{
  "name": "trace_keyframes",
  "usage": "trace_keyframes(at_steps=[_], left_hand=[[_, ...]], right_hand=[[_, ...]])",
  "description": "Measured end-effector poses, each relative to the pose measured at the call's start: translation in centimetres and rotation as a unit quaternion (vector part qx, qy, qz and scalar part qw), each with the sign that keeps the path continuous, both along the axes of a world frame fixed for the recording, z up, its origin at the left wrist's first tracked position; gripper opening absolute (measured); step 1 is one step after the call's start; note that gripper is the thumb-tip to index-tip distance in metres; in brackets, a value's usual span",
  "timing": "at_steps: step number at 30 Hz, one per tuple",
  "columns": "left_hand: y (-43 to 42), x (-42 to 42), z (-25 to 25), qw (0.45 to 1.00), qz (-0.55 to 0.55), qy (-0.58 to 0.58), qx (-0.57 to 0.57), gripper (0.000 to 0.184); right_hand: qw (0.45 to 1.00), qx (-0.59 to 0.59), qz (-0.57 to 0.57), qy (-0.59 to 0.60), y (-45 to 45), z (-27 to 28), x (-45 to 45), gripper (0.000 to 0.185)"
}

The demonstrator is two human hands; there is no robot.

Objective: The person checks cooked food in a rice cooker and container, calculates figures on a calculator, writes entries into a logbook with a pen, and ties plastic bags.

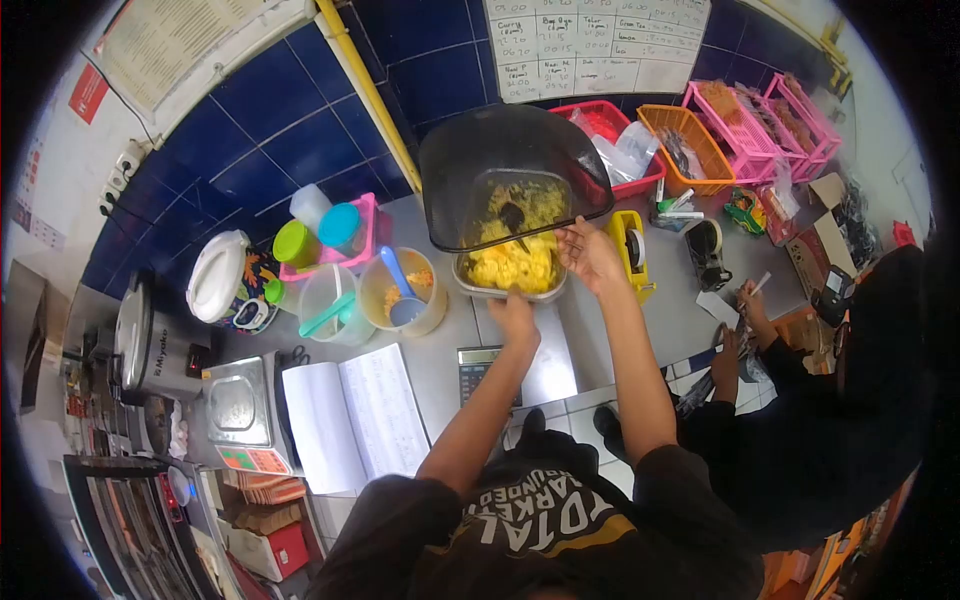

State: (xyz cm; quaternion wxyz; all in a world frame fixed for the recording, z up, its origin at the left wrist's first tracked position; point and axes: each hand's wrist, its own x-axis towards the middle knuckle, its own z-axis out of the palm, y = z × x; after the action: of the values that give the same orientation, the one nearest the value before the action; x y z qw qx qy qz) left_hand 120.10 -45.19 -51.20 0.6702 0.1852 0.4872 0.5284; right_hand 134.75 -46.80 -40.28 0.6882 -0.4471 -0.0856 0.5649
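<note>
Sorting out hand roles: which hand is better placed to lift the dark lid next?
Right, I'd say. The right hand has its fingers at the near right corner of the dark lid; the left hand is lower, at the near rim of the food container, better placed to steady it.

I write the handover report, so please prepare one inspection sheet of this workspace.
Surface: grey counter, crowded along the wall; spills, nothing seen.
Things in hand: container with yellow food, dark lid raised over it.
Clutter: open notebook, calculator near the container.
Hands: left hand at container's front edge, right hand at lid's edge.
Cables: dark cables by wall sockets.
Surroundings: another person at right, holding a pen.
</note>
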Motion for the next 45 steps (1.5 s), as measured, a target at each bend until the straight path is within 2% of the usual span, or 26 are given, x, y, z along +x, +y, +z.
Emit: trace_keyframes(at_steps=[1, 2, 4, 6, 7, 9, 10, 12, 14, 16, 17, 19, 20, 22, 24, 25, 26, 27, 31, 34, 35, 37, 38, 40, 43, 45], left_hand=[[1.4, 1.3, -2.1, 1.000, 0.010, 0.008, 0.019, 0.035], [2.1, 2.1, -1.2, 0.999, 0.020, 0.017, 0.037, 0.035], [2.1, 3.3, 2.2, 0.995, 0.045, -0.033, -0.077, 0.035], [4.1, 3.5, -3.1, 0.993, -0.024, -0.101, -0.050, 0.032], [3.7, 3.0, -3.4, 0.993, -0.017, -0.095, -0.066, 0.032], [2.5, 1.2, -2.0, 0.991, -0.120, -0.059, 0.028, 0.027], [1.2, -0.8, -1.4, 0.992, -0.115, -0.052, 0.009, 0.027], [-1.1, -5.9, 0.1, 0.954, -0.287, -0.007, 0.091, 0.024], [-3.9, -11.8, 1.9, 0.943, -0.276, 0.128, 0.136, 0.022], [-6.3, -17.6, 1.5, 0.890, -0.234, 0.328, 0.214, 0.021], [-7.1, -20.0, 1.3, 0.889, -0.237, 0.333, 0.207, 0.021], [-8.7, -23.3, 0.8, 0.770, -0.204, 0.524, 0.301, 0.024], [-9.5, -24.0, 0.4, 0.771, -0.207, 0.526, 0.292, 0.024], [-10.4, -25.0, -0.1, 0.635, -0.221, 0.622, 0.401, 0.029], [-11.3, -25.1, 0.0, 0.621, -0.240, 0.639, 0.385, 0.034], [-11.5, -25.0, 0.1, 0.605, -0.257, 0.652, 0.377, 0.040], [-11.5, -25.1, -0.2, 0.590, -0.259, 0.665, 0.379, 0.039], [-11.4, -25.1, -0.3, 0.591, -0.260, 0.664, 0.376, 0.039], [-11.1, -24.9, -0.6, 0.569, -0.272, 0.662, 0.405, 0.041], [-11.3, -25.0, -0.4, 0.560, -0.276, 0.658, 0.420, 0.042], [-11.3, -25.0, -0.4, 0.558, -0.279, 0.659, 0.420, 0.043], [-11.5, -25.1, -0.7, 0.559, -0.281, 0.654, 0.426, 0.043], [-11.7, -25.1, -0.9, 0.560, -0.282, 0.650, 0.429, 0.044], [-12.0, -25.0, -1.0, 0.555, -0.292, 0.644, 0.437, 0.044], [-12.7, -24.6, -0.9, 0.551, -0.313, 0.635, 0.442, 0.045], [-13.2, -24.4, -0.7, 0.551, -0.322, 0.632, 0.440, 0.046]], right_hand=[[1.000, -0.006, 0.000, -0.001, -0.3, -0.1, -0.2, 0.034], [1.000, -0.011, 0.002, -0.001, -0.3, -0.7, 0.0, 0.034], [0.999, -0.034, -0.010, 0.001, -0.5, -2.2, 0.2, 0.034], [0.999, -0.048, 0.000, 0.002, -1.0, -3.6, 0.6, 0.035], [0.999, -0.052, 0.009, 0.002, -1.4, -4.5, 0.7, 0.035], [0.997, -0.076, 0.016, 0.013, -1.5, -6.4, 0.9, 0.034], [0.997, -0.073, 0.010, 0.017, -1.6, -7.5, 0.9, 0.032], [0.996, -0.088, 0.009, 0.032, -2.8, -9.9, 0.3, 0.031], [0.995, -0.098, 0.011, 0.000, -2.6, -10.8, 0.1, 0.030], [0.996, -0.091, 0.004, 0.007, -2.9, -12.2, -0.6, 0.029], [0.996, -0.085, -0.004, 0.003, -3.4, -12.8, -1.1, 0.029], [0.995, -0.102, -0.007, 0.005, -4.5, -12.8, -2.4, 0.031], [0.994, -0.107, -0.001, -0.014, -5.1, -12.1, -3.3, 0.032], [0.993, -0.115, 0.012, -0.032, -6.6, -11.4, -5.3, 0.032], [0.973, -0.139, 0.028, -0.179, -8.8, -11.5, -7.1, 0.035], [0.973, -0.142, 0.029, -0.178, -10.2, -11.9, -7.7, 0.035], [0.950, -0.147, 0.064, -0.267, -11.8, -12.7, -8.1, 0.034], [0.918, -0.151, 0.098, -0.353, -13.4, -13.4, -8.7, 0.034], [0.905, -0.117, 0.030, -0.408, -19.3, -12.8, -12.5, 0.031], [0.808, -0.110, 0.034, -0.578, -21.7, -11.7, -14.0, 0.028], [0.807, -0.113, 0.033, -0.578, -22.1, -11.5, -14.3, 0.028], [0.757, -0.138, 0.070, -0.635, -22.7, -11.2, -14.8, 0.026], [0.757, -0.140, 0.069, -0.635, -22.7, -11.0, -15.0, 0.026], [0.718, -0.101, 0.067, -0.685, -22.7, -10.4, -15.5, 0.023], [0.719, -0.138, 0.138, -0.668, -22.6, -9.7, -16.0, 0.027], [0.710, -0.125, 0.138, -0.679, -22.3, -9.7, -16.3, 0.027]])
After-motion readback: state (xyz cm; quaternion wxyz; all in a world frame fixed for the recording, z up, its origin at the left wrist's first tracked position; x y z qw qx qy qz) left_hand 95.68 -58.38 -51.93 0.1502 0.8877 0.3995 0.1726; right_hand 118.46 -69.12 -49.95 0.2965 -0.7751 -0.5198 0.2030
